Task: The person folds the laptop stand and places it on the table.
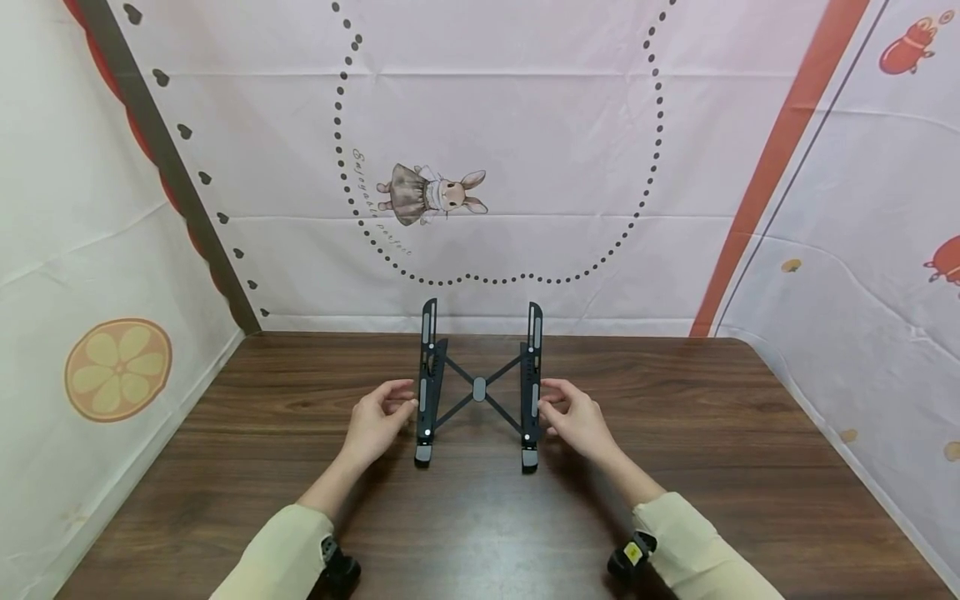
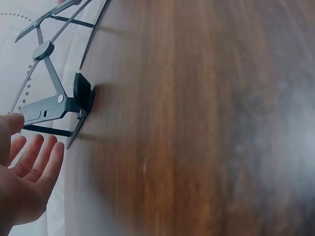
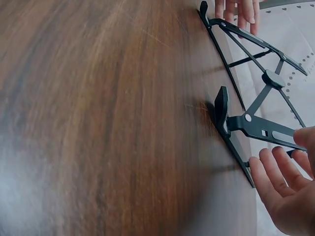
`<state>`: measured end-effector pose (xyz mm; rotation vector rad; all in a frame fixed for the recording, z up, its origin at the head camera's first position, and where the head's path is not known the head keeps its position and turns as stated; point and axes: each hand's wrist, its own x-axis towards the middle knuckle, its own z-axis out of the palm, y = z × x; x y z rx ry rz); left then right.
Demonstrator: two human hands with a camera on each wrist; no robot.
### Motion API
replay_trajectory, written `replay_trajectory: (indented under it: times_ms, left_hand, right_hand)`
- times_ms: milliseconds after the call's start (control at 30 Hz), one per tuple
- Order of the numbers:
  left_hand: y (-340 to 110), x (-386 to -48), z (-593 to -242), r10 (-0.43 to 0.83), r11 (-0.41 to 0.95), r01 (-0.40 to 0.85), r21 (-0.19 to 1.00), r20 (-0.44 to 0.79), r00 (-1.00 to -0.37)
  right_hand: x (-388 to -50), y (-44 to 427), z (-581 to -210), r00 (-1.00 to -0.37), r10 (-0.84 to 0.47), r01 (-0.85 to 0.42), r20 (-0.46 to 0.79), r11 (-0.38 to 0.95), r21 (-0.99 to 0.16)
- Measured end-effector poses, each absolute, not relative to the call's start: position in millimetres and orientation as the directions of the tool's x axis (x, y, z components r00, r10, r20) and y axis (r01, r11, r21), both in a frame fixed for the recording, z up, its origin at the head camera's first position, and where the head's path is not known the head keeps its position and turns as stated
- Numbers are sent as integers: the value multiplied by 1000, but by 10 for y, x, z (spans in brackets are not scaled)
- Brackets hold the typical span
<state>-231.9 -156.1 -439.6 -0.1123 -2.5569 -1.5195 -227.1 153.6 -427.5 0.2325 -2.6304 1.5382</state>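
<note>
Where left hand (image 1: pixel 375 425) flanks it, black stand (image 1: pixel 479 388); right hand (image 1: pixel 579 421) opposite

A dark wood-grain tabletop (image 1: pixel 480 525) is backed on the far side by pale cloth (image 1: pixel 525 125), on which a rabbit (image 1: pixel 420 193) is printed, partly ringed by a dotted line (image 1: pixel 338 106). The cloth is marked on the left by a dark stripe (image 1: pixel 171 171), small hearts (image 1: pixel 184 132) and a citrus slice (image 1: pixel 118 370), and on the right by a salmon stripe (image 1: pixel 774 167) and red figures (image 1: pixel 906 52).

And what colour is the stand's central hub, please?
Grey; the central hub shows best in the head view.
</note>
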Motion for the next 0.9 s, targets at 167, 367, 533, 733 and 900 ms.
replay_trajectory:
  times_ms: [167,367,533,733,900]
  left_hand:
    - [-1526,-2328,-4388,-19,420,114,900,135,-991]
    - [-1486,-2359,-4383,-40,405,109,908,137,-990]
    - [-1462,-2383,-4364,-57,409,87,908,121,-991]
    - [-1435,-2397,-4371,-81,424,39,905,81,-993]
    - [-1415,-2388,-4374,-87,411,34,911,76,-993]
  right_hand:
    - [-2281,1494,-4280,-992,-53,-128,116,437,-890]
    - [-2305,1443,-4274,-996,-19,-90,90,399,-912]
    - [-2327,1409,-4268,-997,-1,-67,72,379,-923]
    - [-2322,1388,-4260,-999,13,-37,45,378,-925]
    - [-2322,1397,-4263,-999,21,-23,33,365,-931]
